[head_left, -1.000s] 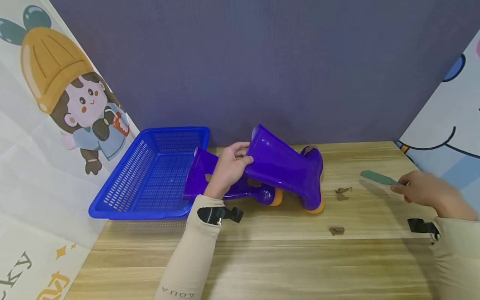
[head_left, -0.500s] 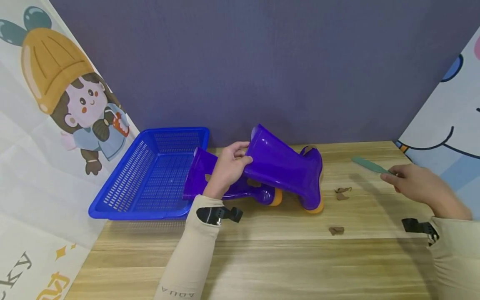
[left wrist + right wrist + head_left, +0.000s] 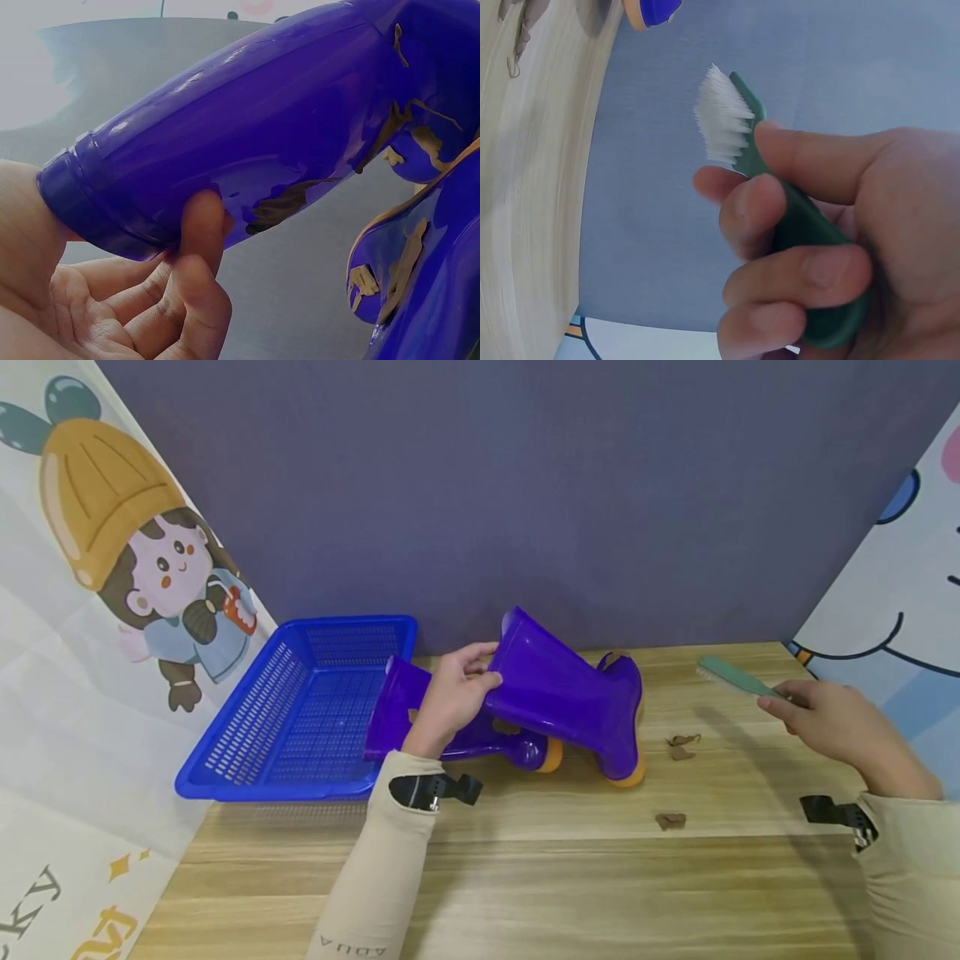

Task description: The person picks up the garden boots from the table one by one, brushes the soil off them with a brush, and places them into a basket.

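Note:
My left hand [image 3: 453, 697] pinches the top rim of a shiny purple rain boot [image 3: 562, 693] with an orange sole, its shaft tilted up to the left and its foot at the right. Beneath it lies a second purple boot [image 3: 528, 749] on its side, partly covered by the first boot and my left arm. Brown smears [image 3: 285, 206] cling to the held boot in the left wrist view. Off to the right, my right hand [image 3: 836, 722] grips a green brush [image 3: 731, 675] above the table, apart from the boots. Its white bristles [image 3: 724, 116] show in the right wrist view.
A blue plastic basket [image 3: 247, 792] with perforated sides stands at the left, beside the lying boot's shaft. Brown scraps [image 3: 671, 821] lie on the wooden table [image 3: 570, 893] right of the boots. A dark wall [image 3: 525, 485] closes off the back.
My right hand has shifted slightly left with the brush, whose head has risen and turned so its bristles show. The left hand and both boots stay nearly still.

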Demonstrator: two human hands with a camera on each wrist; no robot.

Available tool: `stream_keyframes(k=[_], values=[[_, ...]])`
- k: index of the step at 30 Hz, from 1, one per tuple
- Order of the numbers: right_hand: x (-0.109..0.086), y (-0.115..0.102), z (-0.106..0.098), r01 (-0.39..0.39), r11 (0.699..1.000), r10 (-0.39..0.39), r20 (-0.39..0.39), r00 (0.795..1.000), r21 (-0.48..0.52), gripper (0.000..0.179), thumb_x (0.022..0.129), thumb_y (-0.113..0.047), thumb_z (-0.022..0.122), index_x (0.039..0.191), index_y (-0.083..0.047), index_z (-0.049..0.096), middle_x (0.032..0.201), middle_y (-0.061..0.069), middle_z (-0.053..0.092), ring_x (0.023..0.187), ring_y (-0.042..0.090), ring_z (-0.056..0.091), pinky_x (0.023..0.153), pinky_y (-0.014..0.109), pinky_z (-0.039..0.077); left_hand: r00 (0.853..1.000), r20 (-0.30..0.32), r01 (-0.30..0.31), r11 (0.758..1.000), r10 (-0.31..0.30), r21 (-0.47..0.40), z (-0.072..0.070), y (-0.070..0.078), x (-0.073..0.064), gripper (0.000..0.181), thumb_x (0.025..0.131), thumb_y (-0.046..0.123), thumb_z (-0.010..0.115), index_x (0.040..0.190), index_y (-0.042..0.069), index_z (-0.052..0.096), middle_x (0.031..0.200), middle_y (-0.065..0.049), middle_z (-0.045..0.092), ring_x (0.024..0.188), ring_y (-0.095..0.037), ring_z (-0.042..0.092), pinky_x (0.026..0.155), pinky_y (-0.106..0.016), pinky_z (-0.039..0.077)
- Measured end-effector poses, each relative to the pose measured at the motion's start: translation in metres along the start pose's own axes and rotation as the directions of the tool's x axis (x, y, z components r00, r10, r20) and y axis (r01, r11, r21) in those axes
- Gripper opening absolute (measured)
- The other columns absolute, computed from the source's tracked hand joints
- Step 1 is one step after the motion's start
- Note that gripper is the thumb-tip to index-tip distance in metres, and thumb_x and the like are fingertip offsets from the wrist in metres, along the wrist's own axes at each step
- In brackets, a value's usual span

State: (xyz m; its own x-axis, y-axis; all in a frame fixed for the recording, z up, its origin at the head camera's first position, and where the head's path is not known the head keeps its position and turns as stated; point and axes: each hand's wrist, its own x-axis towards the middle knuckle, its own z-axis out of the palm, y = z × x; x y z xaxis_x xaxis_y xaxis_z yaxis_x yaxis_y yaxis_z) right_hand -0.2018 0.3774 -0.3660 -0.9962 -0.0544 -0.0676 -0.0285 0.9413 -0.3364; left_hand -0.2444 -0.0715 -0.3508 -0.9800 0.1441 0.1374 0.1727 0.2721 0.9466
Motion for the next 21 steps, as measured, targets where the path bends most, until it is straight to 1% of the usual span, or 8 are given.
stream_keyframes(k=[2, 6, 8, 10, 13, 17, 19, 21], values=[[0.0, 0.0, 0.0, 0.003, 1.0, -0.003, -0.004, 1.0, 0.004, 0.051, 0.111, -0.041, 0.036, 0.116, 0.003, 0.061, 0.075, 0.006, 0.055, 0.056, 0.019, 0.041, 0.053, 0.034, 0.033, 1.0, 0.001, -0.009, 1.0, 0.009, -0.001, 0.0, 0.001, -0.001, 0.044, 0.094, 0.002, 0.063, 0.138, 0.01, 0.064, 0.105, -0.017, 0.074, 0.084, -0.016, 0.067, 0.073, -0.023, 0.052], [0.0, -0.001, -0.001, 0.019, 1.0, -0.018, -0.019, 1.0, 0.009, 0.049, 0.111, -0.042, 0.036, 0.112, 0.0, 0.06, 0.073, 0.004, 0.053, 0.053, 0.016, 0.036, 0.051, 0.033, 0.031, 0.999, 0.008, -0.039, 0.999, 0.039, -0.011, 0.0, 0.002, -0.001, 0.044, 0.094, 0.001, 0.063, 0.137, 0.011, 0.065, 0.11, -0.018, 0.075, 0.091, -0.02, 0.069, 0.075, -0.024, 0.054], [-0.001, -0.002, -0.002, 0.026, 1.0, -0.026, -0.027, 0.999, 0.014, 0.048, 0.111, -0.043, 0.036, 0.11, -0.001, 0.06, 0.072, 0.004, 0.052, 0.051, 0.015, 0.034, 0.05, 0.033, 0.03, 0.998, 0.016, -0.065, 0.998, 0.065, -0.007, 0.0, 0.003, -0.002, 0.043, 0.095, 0.0, 0.062, 0.137, 0.011, 0.065, 0.112, -0.018, 0.074, 0.094, -0.021, 0.07, 0.077, -0.024, 0.055], [-0.002, -0.003, -0.003, 0.031, 0.999, -0.03, -0.032, 0.999, 0.018, 0.048, 0.11, -0.044, 0.036, 0.109, -0.003, 0.06, 0.072, 0.004, 0.052, 0.05, 0.014, 0.033, 0.049, 0.033, 0.03, 0.994, 0.028, -0.102, 0.995, 0.102, 0.017, 0.0, 0.005, -0.003, 0.043, 0.095, -0.001, 0.062, 0.137, 0.011, 0.066, 0.11, -0.017, 0.074, 0.091, -0.021, 0.069, 0.077, -0.025, 0.054], [-0.003, -0.005, -0.003, 0.039, 0.999, -0.038, -0.026, 0.999, 0.027, 0.048, 0.11, -0.046, 0.037, 0.112, -0.003, 0.06, 0.074, 0.003, 0.053, 0.051, 0.014, 0.033, 0.05, 0.033, 0.029, 0.98, 0.073, -0.191, 0.977, 0.185, 0.092, 0.001, 0.008, -0.007, 0.043, 0.097, -0.001, 0.061, 0.137, 0.014, 0.066, 0.104, -0.013, 0.071, 0.082, -0.018, 0.063, 0.072, -0.027, 0.051], [-0.003, -0.009, 0.0, 0.067, 0.997, -0.065, -0.039, 0.997, 0.04, 0.047, 0.109, -0.046, 0.04, 0.117, -0.004, 0.061, 0.076, 0.003, 0.054, 0.051, 0.014, 0.035, 0.05, 0.032, 0.029, 0.948, 0.158, -0.304, 0.934, 0.277, 0.186, 0.003, 0.015, -0.014, 0.044, 0.099, 0.002, 0.059, 0.138, 0.02, 0.066, 0.098, -0.007, 0.064, 0.072, -0.015, 0.054, 0.063, -0.027, 0.044], [-0.001, -0.011, 0.004, 0.109, 0.992, -0.104, -0.082, 0.991, 0.058, 0.042, 0.109, -0.042, 0.044, 0.109, -0.005, 0.064, 0.072, 0.002, 0.054, 0.049, 0.013, 0.034, 0.047, 0.031, 0.03, 0.937, 0.183, -0.332, 0.92, 0.297, 0.208, 0.004, 0.017, -0.016, 0.044, 0.099, 0.003, 0.059, 0.138, 0.022, 0.066, 0.1, -0.004, 0.064, 0.071, -0.014, 0.052, 0.061, -0.026, 0.043], [0.002, -0.014, 0.01, 0.152, 0.985, -0.141, -0.128, 0.982, 0.077, 0.036, 0.108, -0.038, 0.048, 0.105, -0.008, 0.066, 0.069, 0.002, 0.052, 0.047, 0.012, 0.032, 0.045, 0.031, 0.03, 0.935, 0.187, -0.339, 0.915, 0.302, 0.217, 0.005, 0.018, -0.018, 0.044, 0.099, 0.003, 0.059, 0.138, 0.024, 0.066, 0.099, -0.003, 0.064, 0.07, -0.014, 0.052, 0.061, -0.026, 0.043]])
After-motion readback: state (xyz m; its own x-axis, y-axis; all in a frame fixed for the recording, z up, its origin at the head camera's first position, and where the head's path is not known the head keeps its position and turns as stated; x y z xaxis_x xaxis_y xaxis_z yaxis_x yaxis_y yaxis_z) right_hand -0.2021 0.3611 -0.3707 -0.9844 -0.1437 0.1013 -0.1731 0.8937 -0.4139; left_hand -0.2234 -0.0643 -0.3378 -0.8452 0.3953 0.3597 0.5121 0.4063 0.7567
